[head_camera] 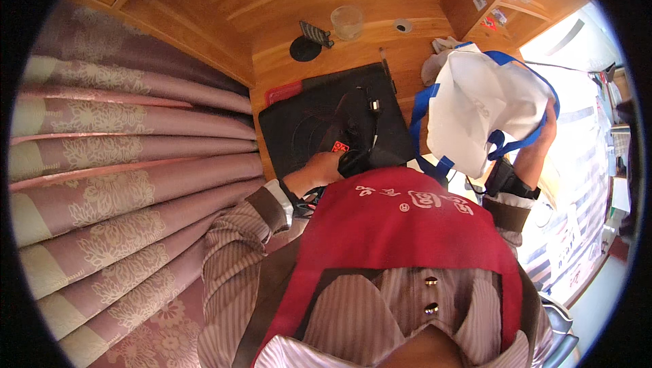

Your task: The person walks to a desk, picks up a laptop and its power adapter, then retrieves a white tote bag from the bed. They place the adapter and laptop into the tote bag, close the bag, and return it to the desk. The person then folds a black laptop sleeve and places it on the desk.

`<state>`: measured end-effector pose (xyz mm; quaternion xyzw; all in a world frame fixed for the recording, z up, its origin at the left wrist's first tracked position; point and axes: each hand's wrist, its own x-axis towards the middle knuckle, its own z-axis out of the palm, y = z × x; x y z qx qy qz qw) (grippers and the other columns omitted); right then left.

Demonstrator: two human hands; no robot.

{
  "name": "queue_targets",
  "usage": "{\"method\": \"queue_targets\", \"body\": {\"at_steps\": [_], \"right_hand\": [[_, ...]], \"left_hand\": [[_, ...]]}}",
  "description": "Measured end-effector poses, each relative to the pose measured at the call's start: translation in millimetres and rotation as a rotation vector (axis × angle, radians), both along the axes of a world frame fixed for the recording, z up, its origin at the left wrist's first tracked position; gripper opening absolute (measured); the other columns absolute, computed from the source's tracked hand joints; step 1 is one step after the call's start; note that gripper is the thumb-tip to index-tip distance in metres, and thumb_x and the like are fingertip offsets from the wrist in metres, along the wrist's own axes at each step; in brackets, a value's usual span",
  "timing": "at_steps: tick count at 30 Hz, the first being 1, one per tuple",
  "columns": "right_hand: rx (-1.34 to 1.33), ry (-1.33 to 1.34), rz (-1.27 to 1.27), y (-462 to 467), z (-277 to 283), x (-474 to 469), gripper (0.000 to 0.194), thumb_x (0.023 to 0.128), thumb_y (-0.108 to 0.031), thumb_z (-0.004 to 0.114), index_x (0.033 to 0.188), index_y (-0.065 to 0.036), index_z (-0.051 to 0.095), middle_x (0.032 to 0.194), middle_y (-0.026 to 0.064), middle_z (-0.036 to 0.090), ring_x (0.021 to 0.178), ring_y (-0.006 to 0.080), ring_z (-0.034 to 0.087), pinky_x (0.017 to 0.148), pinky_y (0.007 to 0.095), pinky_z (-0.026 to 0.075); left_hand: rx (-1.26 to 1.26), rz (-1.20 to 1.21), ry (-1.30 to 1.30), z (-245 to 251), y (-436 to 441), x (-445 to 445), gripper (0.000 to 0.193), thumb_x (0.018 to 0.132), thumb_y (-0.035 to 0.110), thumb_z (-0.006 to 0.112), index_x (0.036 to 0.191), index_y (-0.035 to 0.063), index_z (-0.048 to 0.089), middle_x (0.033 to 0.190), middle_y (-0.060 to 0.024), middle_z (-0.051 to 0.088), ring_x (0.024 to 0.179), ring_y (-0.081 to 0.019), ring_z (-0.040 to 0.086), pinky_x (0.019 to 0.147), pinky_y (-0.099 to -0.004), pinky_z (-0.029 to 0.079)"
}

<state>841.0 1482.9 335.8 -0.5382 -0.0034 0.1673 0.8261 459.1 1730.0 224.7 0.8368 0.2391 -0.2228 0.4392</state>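
Note:
My left hand is low on the black mat, its fingers against a rounded black item with a black cable. A white-and-metal plug lies on the mat, and a small red tag with writing is beside my fingers. On the right, my right hand grips the blue-edged rim of a white fabric bag with blue straps. The bag's mouth gapes; its contents cannot be made out. Part of my left hand's grip is hidden behind the red apron.
Behind the mat on the wooden desk stand a black phone stand, a clear plastic tub and a pen. A red flat item pokes out from under the mat. Pink curtains hang on the left; wooden shelves rise at the right.

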Motion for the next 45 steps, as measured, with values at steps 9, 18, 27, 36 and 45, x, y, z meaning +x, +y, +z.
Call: {"method": "queue_targets", "body": {"at_steps": [9, 18, 27, 36, 45], "right_hand": [[0.055, 0.091, -0.026, -2, -2, 13, 0.053, 0.08, -0.037, 0.061, 0.113, 0.002, 0.049, 0.104, 0.0182, 0.058, 0.092, 0.0312, 0.057, 0.081, 0.0403, 0.046], [0.013, 0.122, 0.074, -11, 42, -5, 0.052, 0.085, -0.04, 0.051, 0.116, 0.003, 0.048, 0.107, 0.0195, 0.057, 0.093, 0.0299, 0.058, 0.079, 0.0384, 0.048], [-0.022, -0.048, 0.141, -41, 54, 3, 0.051, 0.089, -0.039, 0.045, 0.118, 0.003, 0.046, 0.108, 0.0176, 0.058, 0.094, 0.0253, 0.06, 0.078, 0.0315, 0.05], [0.144, 0.356, 0.281, -71, 28, 40, 0.056, 0.087, -0.043, 0.046, 0.123, 0.0, 0.043, 0.115, 0.0187, 0.055, 0.099, 0.0294, 0.057, 0.085, 0.038, 0.047], [0.05, 0.346, 0.222, -79, 19, 42, 0.047, 0.089, -0.036, 0.046, 0.118, 0.001, 0.049, 0.111, 0.0144, 0.058, 0.097, 0.0236, 0.058, 0.084, 0.0321, 0.046]], "left_hand": [[-0.033, 0.123, 0.011, -13, 1, -8, 0.069, 0.05, 0.017, 0.078, 0.113, 0.0008, 0.052, 0.106, -0.0192, 0.059, 0.099, -0.0319, 0.056, 0.084, -0.0362, 0.043], [-0.44, 0.32, -0.067, 37, 17, -7, 0.071, 0.053, 0.009, 0.073, 0.117, -0.0033, 0.046, 0.108, -0.0077, 0.055, 0.097, -0.023, 0.05, 0.089, -0.0293, 0.037], [-0.638, 0.752, -0.455, 182, 24, 72, 0.055, 0.059, 0.001, 0.062, 0.113, 0.0022, 0.053, 0.097, -0.0071, 0.062, 0.085, -0.0222, 0.06, 0.081, -0.0332, 0.047], [-0.558, 0.755, -0.646, 163, 71, 218, 0.032, 0.068, 0.006, 0.066, 0.099, 0.0002, 0.06, 0.092, -0.0091, 0.064, 0.08, -0.0233, 0.061, 0.075, -0.0343, 0.048], [-0.635, 0.982, -0.722, 33, 75, 352, 0.023, 0.067, 0.01, 0.073, 0.086, -0.0003, 0.065, 0.098, -0.0108, 0.062, 0.089, -0.0237, 0.058, 0.08, -0.0318, 0.045]]}}
